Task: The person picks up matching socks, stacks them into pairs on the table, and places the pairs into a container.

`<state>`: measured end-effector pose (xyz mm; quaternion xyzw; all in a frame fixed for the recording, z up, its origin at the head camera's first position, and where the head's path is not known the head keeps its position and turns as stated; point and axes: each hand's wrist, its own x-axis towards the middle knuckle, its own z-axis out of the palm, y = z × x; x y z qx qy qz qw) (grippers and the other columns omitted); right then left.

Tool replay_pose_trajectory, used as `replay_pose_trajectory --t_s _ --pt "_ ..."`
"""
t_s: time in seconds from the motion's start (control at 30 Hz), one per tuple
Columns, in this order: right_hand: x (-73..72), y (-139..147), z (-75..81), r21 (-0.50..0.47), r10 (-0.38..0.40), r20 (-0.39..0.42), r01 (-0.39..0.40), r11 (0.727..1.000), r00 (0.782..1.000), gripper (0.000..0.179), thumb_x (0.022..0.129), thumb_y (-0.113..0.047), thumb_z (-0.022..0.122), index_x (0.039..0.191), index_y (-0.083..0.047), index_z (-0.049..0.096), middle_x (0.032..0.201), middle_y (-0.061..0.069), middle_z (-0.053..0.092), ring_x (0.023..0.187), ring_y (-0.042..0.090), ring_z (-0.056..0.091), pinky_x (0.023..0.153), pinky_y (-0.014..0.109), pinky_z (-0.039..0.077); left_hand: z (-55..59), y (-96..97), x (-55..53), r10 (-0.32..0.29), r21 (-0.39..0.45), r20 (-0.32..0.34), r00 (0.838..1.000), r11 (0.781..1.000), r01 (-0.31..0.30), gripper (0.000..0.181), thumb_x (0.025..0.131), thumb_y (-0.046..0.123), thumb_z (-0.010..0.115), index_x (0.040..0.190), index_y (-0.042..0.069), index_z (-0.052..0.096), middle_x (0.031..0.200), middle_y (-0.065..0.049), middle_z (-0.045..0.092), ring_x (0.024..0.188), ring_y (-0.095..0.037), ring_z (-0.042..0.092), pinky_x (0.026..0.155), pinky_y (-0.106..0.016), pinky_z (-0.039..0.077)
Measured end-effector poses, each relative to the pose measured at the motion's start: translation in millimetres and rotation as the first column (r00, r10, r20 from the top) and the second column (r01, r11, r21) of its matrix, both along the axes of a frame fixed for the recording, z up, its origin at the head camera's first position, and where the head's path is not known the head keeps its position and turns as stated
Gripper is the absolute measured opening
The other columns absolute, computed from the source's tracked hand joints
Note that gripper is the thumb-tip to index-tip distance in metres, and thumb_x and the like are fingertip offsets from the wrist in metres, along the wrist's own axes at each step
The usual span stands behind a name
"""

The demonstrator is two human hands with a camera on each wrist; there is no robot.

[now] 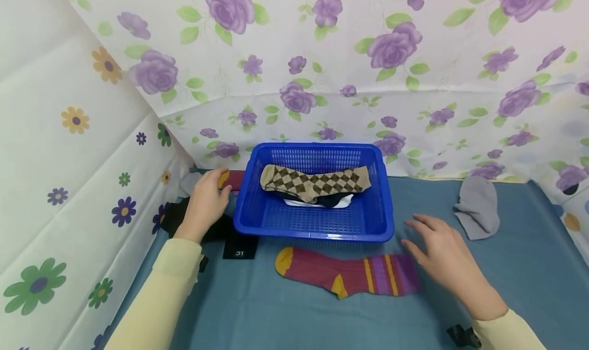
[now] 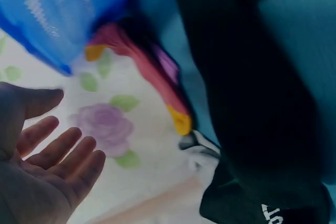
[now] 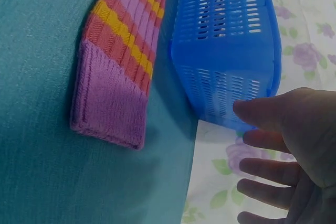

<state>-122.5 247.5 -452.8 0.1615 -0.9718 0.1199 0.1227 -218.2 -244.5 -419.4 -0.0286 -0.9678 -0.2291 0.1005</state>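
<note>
A blue plastic basket (image 1: pixel 313 236) holds a beige and brown argyle sock (image 1: pixel 317 183), with black and white fabric under it. My left hand (image 1: pixel 204 202) hovers at the basket's left side, fingers relaxed and holding nothing. Near it lie a black sock (image 2: pixel 252 87), partly behind my wrist in the head view, and a maroon sock (image 1: pixel 234 180) with a yellow end, partly hidden by the basket. My right hand (image 1: pixel 442 253) is held empty, fingers loosely spread, between the basket and a grey sock (image 1: pixel 478 207). Another maroon sock (image 1: pixel 322 271), with yellow and purple stripes, lies flat before the basket.
Blue cloth (image 1: pixel 276 324) covers the table. Flowered white sheets (image 1: pixel 294 74) rise behind it and at both sides. A bit of grey fabric (image 1: pixel 188 182) shows in the back left corner. A black piece with light lettering (image 1: pixel 240 247) lies at the basket's front left corner.
</note>
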Motion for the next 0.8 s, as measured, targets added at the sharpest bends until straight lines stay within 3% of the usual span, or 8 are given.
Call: replay_pose_trajectory --t_s 0.17,0.37,0.57,0.8 --pt "3.1 -0.5 -1.9 0.003 -0.004 0.035 0.004 1.000 0.999 0.040 0.078 -0.029 0.074 0.111 -0.008 0.066 0.119 0.018 0.061 0.107 0.037 0.057 0.081 0.056 0.047 -18.4 -5.1 -27.5 -0.006 -0.108 0.159 0.987 0.994 0.023 0.068 0.086 0.022 0.067 0.144 0.015 0.032 0.143 -0.020 0.039 0.128 -0.042 0.039 0.102 -0.063 0.031" --pt "4.3 2.0 -2.5 -0.001 -0.032 0.064 0.032 0.999 0.997 0.039 0.079 -0.030 0.073 0.112 -0.010 0.066 0.121 0.015 0.060 0.111 0.035 0.056 0.084 0.057 0.044 -35.5 -7.4 -53.0 -0.042 -0.216 0.266 0.963 0.971 0.102 0.073 0.087 0.033 0.064 0.148 0.022 0.025 0.149 -0.023 0.027 0.137 -0.047 0.020 0.103 -0.067 0.022" --pt "3.7 5.4 -3.9 -0.007 -0.037 0.071 0.037 0.999 0.997 0.039 0.080 -0.030 0.073 0.113 -0.010 0.066 0.123 0.016 0.059 0.112 0.037 0.054 0.085 0.059 0.042 -42.2 -2.2 -65.4 -0.040 -0.260 0.338 0.940 0.956 0.134 0.072 0.088 0.039 0.058 0.149 0.031 0.020 0.152 -0.022 0.020 0.138 -0.050 0.013 0.103 -0.069 0.020" --pt "0.1 3.2 -2.4 -0.007 -0.018 0.069 0.019 1.000 0.997 0.038 0.081 -0.032 0.072 0.112 -0.010 0.066 0.122 0.016 0.060 0.111 0.035 0.056 0.086 0.055 0.046 -49.5 -1.6 -75.9 -0.025 -0.304 0.423 0.906 0.938 0.168 0.064 0.092 0.031 0.053 0.149 0.023 0.023 0.152 -0.024 0.020 0.138 -0.052 0.008 0.104 -0.069 0.018"
